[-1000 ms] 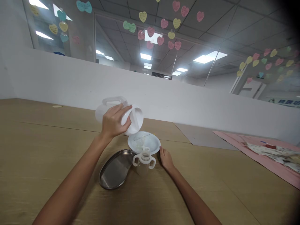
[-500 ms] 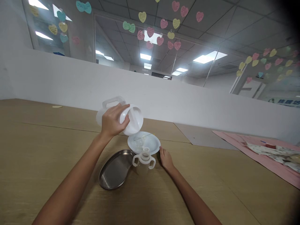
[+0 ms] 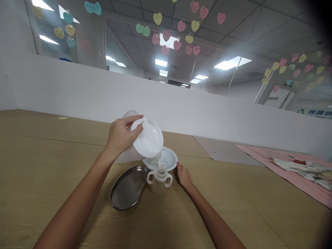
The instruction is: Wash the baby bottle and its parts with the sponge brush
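Observation:
My left hand [image 3: 120, 135] grips a white plastic jug [image 3: 145, 140] by its top, tilted with the lidded mouth down toward a white plate [image 3: 166, 159]. In front of the plate stands a small clear cup with two white handles [image 3: 159, 177]. A steel kidney-shaped tray [image 3: 127, 186] lies just left of the cup. My right hand [image 3: 183, 176] rests on the wooden table [image 3: 52, 166] beside the plate's right rim, fingers loosely curled, holding nothing.
A white partition wall [image 3: 207, 114] runs along the table's far edge. A pink mat [image 3: 290, 173] with patterned cloth and small items lies at the far right. A grey panel [image 3: 220, 148] sits behind the plate to the right.
My left hand has tipped the jug further forward and lowered it toward the plate and cup; the jug's handle no longer shows. My right hand has stayed put.

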Demonstrator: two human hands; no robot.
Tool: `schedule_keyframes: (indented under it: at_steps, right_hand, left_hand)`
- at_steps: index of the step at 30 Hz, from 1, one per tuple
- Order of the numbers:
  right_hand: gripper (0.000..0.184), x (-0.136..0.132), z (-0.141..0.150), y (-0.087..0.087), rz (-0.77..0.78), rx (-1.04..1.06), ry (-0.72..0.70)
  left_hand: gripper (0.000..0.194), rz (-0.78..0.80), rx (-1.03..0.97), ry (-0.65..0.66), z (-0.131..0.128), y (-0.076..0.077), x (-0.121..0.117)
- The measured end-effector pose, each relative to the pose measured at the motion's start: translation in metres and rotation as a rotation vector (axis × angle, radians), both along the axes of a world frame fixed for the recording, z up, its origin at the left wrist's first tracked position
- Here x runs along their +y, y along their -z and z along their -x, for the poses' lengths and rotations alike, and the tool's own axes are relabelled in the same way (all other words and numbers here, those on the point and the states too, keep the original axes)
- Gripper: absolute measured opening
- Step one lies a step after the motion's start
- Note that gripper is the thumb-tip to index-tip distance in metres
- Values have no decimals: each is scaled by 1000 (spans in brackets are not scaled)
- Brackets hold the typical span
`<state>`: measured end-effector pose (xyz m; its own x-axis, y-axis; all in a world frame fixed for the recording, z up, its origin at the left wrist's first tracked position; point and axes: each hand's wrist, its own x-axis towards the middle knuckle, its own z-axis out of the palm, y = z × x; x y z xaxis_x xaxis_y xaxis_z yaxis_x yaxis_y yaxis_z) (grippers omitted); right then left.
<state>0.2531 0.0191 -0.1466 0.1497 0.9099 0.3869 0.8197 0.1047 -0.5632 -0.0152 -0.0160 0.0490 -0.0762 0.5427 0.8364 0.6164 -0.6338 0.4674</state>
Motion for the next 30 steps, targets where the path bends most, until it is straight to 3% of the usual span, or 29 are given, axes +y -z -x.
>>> schedule_keyframes:
  at_steps: [4, 10, 22, 30]
  right_hand:
    - [59, 0, 0, 0, -7, 6, -11]
    - [57, 1, 0, 1, -19, 13, -27]
    - [56, 1, -1, 1, -16, 19, -21]
    - [55, 2, -2, 3, -23, 14, -34]
  left_hand:
    - [33, -48, 186, -117, -10, -5, -23]
    - [39, 35, 371, -242, -13, -11, -43]
    - [39, -2, 435, -343, -17, -6, -38]
    - [39, -2, 440, -333, -18, -5, -37]
